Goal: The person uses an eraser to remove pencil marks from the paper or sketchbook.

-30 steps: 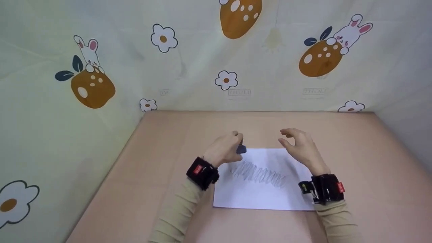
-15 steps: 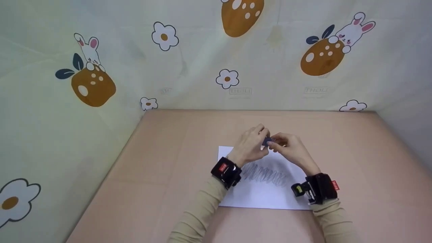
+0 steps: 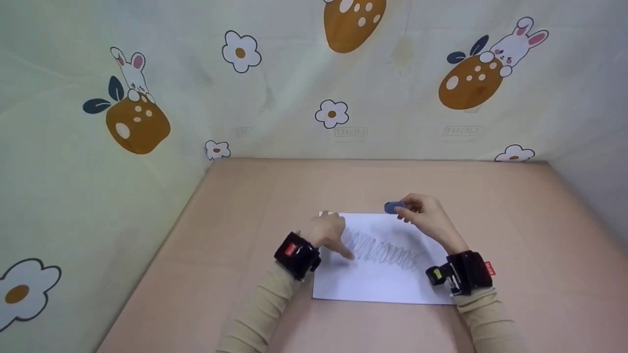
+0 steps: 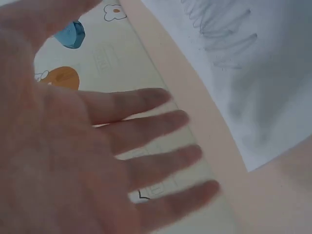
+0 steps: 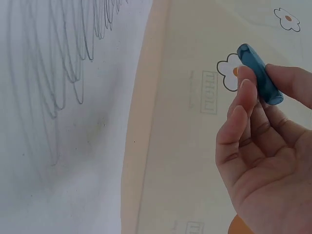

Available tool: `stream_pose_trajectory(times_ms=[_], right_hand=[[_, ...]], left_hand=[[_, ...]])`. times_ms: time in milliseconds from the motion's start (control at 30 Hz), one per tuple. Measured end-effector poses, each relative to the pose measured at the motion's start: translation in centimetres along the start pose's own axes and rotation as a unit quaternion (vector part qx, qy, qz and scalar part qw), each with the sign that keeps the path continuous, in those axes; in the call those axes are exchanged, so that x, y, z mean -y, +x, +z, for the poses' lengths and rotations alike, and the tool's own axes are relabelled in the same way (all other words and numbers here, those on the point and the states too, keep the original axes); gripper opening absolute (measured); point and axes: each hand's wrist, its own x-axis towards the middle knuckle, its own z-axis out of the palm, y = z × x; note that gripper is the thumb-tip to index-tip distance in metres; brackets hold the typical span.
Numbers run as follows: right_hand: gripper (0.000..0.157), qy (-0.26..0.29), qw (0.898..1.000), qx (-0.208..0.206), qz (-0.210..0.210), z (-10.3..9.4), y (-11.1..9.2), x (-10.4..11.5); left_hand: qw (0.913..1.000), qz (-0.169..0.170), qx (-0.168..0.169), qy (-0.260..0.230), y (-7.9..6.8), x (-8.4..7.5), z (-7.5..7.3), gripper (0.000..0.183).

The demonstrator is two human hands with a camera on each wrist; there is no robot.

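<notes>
A sheet of white paper [image 3: 378, 287] lies on the table, with a band of grey pencil scribble [image 3: 385, 252] slanting across its middle. Between thumb and fingers, my right hand [image 3: 431, 218] pinches a small blue eraser [image 3: 394, 207], held up by the paper's far edge. The right wrist view shows the eraser [image 5: 261, 74] as a rounded, elongated block with the thumb on one side. My left hand [image 3: 326, 231] is over the paper's left far corner and holds nothing. In the left wrist view its fingers [image 4: 161, 158] are straight and spread, beside the paper.
The pinkish-tan table [image 3: 235, 211] reaches back to a pale curtain [image 3: 279, 98] printed with flowers, rabbits and orange fruit. The curtain also closes off the left and right sides. Black camera straps [image 3: 297, 256] sit on both wrists.
The left hand brought the eraser rightward to the right hand, which took hold of it. The left hand then let go and moved back left and down over the paper.
</notes>
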Motion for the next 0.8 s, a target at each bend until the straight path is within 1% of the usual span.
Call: stream_pose_trajectory(times_ms=[67,100,200,267,300,433,567,633,700,800], right_hand=[[0.018,-0.002,1.000,0.003,0.009,0.0,0.0,-0.1],[0.018,-0.004,1.000,0.003,0.012,0.1,0.0,-0.1],[0.018,-0.006,1.000,0.005,0.022,0.2,0.0,-0.2],[0.018,-0.004,1.000,0.008,0.025,0.4,0.1,-0.2],[0.018,-0.002,1.000,0.010,0.026,0.5,0.2,-0.1],[0.018,0.008,0.999,0.021,0.024,1.0,0.6,0.1],[0.022,0.007,0.999,0.035,0.017,1.8,1.2,0.3],[0.026,-0.003,0.999,0.047,0.012,2.3,1.5,0.3],[0.027,-0.020,0.998,0.057,0.009,2.8,1.9,0.2],[0.026,-0.062,0.995,0.075,0.005,3.3,2.7,0.0]], left_hand=[[0.9984,-0.030,0.041,0.023,-0.5,0.0,0.4,0.083],[0.9971,-0.043,0.054,0.033,-0.6,-0.1,0.7,0.088],[0.9938,-0.078,0.067,0.041,-0.7,-0.4,1.4,0.097],[0.9921,-0.101,0.068,0.030,-0.6,-0.5,1.8,0.099],[0.9917,-0.106,0.066,0.030,-0.5,-0.5,1.9,0.098],[0.9934,-0.098,0.059,0.011,0.5,0.0,2.1,0.095],[0.9965,-0.070,0.044,-0.015,2.0,0.6,2.0,0.085],[0.9972,-0.056,0.038,-0.032,2.8,0.8,2.1,0.085],[0.9974,-0.043,0.032,-0.049,3.5,0.7,2.2,0.086],[0.9963,-0.040,0.035,-0.068,4.4,0.2,2.4,0.095]])
